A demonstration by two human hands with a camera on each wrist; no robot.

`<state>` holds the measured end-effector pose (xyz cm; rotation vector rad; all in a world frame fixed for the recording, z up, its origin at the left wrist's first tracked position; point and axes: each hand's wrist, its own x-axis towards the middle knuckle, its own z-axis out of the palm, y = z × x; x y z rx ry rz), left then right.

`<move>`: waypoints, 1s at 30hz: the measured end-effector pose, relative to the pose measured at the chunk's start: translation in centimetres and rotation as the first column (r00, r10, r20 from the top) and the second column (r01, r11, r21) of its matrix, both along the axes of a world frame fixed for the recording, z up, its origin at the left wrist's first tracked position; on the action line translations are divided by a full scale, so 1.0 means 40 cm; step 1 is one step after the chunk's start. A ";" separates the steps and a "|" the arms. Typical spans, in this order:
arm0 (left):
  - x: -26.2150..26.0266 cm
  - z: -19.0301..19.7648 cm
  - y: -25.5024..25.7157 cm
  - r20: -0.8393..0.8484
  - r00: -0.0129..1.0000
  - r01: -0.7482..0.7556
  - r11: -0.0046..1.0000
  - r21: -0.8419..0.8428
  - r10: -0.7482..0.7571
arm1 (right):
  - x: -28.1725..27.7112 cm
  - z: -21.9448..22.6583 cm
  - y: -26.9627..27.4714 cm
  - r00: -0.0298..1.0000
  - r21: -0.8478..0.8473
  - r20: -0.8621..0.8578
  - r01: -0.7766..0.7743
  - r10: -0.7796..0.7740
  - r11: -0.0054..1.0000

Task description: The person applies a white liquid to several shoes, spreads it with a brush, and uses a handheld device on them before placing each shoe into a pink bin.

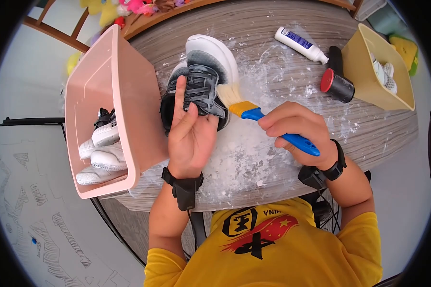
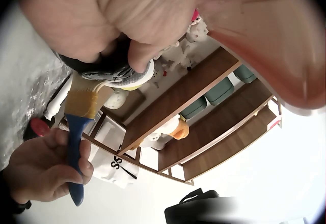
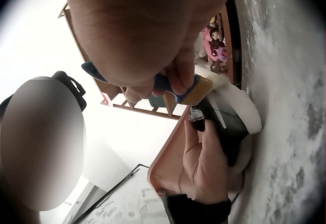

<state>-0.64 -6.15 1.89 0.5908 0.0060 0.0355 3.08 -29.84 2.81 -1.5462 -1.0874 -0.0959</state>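
Note:
In the head view my left hand (image 1: 192, 143) holds a black-and-grey sneaker (image 1: 203, 88) with a white toe and sole, one finger lying along its side and the thumb by the tongue. Part of that hand is hidden inside the shoe. Another sneaker (image 1: 178, 70) shows partly behind the first. My right hand (image 1: 299, 131) grips the blue handle of a paint brush (image 1: 254, 113). Its pale bristles (image 1: 230, 94) meet the side of the laced upper. From the left wrist view, the brush (image 2: 81, 104) points up to the shoe.
A pink bin (image 1: 146, 91) with several white shoes (image 1: 107, 158) stands at the left. Over the wooden table (image 1: 378, 129) lies white powder. Toward the right are a white bottle (image 1: 299, 44), a black cylinder with a red end (image 1: 338, 86) and a cream bin (image 1: 364, 52) holding shoes.

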 end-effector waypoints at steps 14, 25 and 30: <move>-0.003 -0.007 0.007 0.004 1.000 0.022 0.996 -0.085 -0.022 | 0.005 -0.043 -0.029 0.989 0.288 -0.144 0.021 0.022 0.957; -0.007 -0.035 0.016 0.089 0.994 0.078 0.973 -0.216 -0.060 | -0.003 -0.016 -0.010 0.995 0.206 0.015 -0.099 0.098 0.974; -0.003 -0.043 0.030 0.215 0.972 0.178 0.903 -0.391 -0.099 | -0.001 -0.012 -0.005 0.986 0.135 0.046 -0.165 0.160 0.977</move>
